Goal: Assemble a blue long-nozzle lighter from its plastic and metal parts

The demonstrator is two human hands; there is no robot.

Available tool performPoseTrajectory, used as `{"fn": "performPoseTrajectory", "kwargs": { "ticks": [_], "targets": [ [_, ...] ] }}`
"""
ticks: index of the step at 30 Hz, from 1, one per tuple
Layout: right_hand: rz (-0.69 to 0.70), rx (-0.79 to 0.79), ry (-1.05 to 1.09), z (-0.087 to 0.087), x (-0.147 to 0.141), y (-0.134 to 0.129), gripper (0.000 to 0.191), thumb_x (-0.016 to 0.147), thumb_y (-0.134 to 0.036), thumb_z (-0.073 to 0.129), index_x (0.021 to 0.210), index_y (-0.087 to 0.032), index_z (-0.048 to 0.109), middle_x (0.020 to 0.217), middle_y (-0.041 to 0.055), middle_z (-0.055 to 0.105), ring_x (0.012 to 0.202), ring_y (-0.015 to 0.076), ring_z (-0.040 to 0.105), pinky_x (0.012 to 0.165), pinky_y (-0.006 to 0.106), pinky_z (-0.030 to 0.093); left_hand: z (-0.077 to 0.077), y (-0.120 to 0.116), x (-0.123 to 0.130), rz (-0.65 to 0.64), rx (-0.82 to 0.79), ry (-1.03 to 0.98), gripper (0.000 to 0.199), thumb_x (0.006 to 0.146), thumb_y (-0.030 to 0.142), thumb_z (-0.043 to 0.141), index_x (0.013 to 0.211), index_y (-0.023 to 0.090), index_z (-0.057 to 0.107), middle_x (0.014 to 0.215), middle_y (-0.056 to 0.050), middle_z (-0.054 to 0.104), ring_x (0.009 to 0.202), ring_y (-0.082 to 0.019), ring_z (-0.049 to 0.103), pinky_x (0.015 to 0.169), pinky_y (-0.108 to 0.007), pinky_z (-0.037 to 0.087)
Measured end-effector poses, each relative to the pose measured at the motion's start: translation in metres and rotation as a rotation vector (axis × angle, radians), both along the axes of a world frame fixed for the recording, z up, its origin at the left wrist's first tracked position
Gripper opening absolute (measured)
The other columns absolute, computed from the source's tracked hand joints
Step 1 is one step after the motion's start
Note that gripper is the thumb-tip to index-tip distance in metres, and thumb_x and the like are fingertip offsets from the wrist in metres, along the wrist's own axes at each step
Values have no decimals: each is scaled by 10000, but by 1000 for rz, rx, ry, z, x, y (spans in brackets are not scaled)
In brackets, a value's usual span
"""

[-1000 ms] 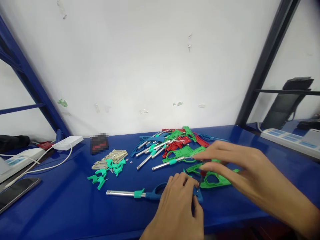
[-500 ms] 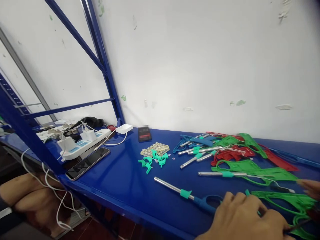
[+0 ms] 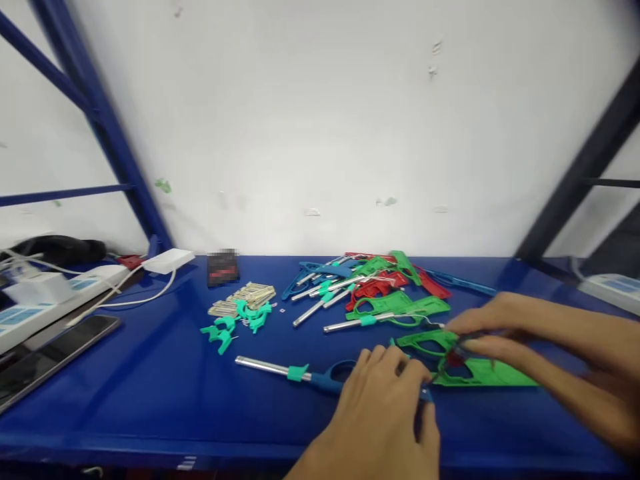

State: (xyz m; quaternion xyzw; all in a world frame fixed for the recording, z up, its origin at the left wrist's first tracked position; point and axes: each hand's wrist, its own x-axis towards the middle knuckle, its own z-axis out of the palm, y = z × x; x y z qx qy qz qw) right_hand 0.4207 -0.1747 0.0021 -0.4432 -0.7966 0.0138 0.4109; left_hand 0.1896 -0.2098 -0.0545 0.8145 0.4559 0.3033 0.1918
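A blue long-necked lighter (image 3: pixel 327 380) lies on the blue table, its metal tube pointing left with a teal clip (image 3: pixel 299 373) around it. My left hand (image 3: pixel 380 400) is closed over its handle and hides much of it. In my right hand (image 3: pixel 480 333) is a screwdriver (image 3: pixel 454 358) with a dark and red handle, somewhat blurred. Its thin shaft slants down to the handle beside my left fingers; whether the tip touches a screw I cannot tell. Green casing halves (image 3: pixel 493 373) lie just behind and under my right hand.
Behind my hands is a pile of lighter parts, with red casings (image 3: pixel 380 285) and metal tubes (image 3: pixel 310 312). Loose teal clips (image 3: pixel 220 333) and pale sticks (image 3: pixel 245 298) lie left of it. A phone (image 3: pixel 55 357), power strip (image 3: pixel 95 283) and dark box (image 3: pixel 223 268) are farther left.
The view has swung right, bringing my right hand and forearm into sight. My left hand stays on the blue lighter; the screwdriver now reaches in beside it.
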Motion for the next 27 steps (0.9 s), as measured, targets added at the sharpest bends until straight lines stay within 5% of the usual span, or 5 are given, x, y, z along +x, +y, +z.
{"fn": "performPoseTrajectory", "kwargs": {
  "ticks": [2, 5, 19, 24, 27],
  "targets": [
    [67, -104, -37, 38, -22, -10, 253, 1002, -567, 704, 924, -351, 811, 946, 16, 812, 835, 256, 775, 779, 352, 645, 3, -1, 0, 5, -11, 13, 314, 996, 245, 586, 1303, 261, 649, 1377, -83, 695, 1356, -330, 643, 1306, -630, 394],
    [123, -93, -10, 57, -33, -19, 274, 999, -593, 696, 896, -364, 803, 937, -2, 801, 810, 242, 766, 736, 350, 625, 8, -1, 0, -4, -28, 37, 310, 989, 231, 585, 1292, 258, 650, 1348, -88, 705, 1308, -337, 670, 1280, -668, 415],
    [56, -35, -11, 52, -41, -11, 558, 936, -687, 732, 668, -257, 500, 584, -69, 565, 504, 136, 467, 486, 281, 391, 14, 8, -1, -33, -22, 94, 195, 1119, 213, 524, 1184, 268, 700, 1261, -41, 737, 1212, -285, 701, 1173, -595, 525],
    [128, -221, -28, 60, -33, -23, 260, 1029, -520, 668, 1167, -343, 799, 1051, 5, 835, 816, 212, 770, 725, 306, 599, 17, 10, -1, -38, -15, 91, 252, 1132, 163, 488, 1154, 264, 718, 1210, -30, 744, 1136, -248, 708, 1145, -502, 535],
    [200, -215, -8, 63, -26, -25, 273, 1083, -475, 580, 1148, -388, 831, 1106, -13, 855, 985, 240, 803, 860, 329, 624, 18, 10, 0, -46, -43, 97, 247, 1136, 168, 485, 1101, 264, 709, 1195, -19, 745, 1135, -251, 704, 1142, -509, 521]
  ]
}}
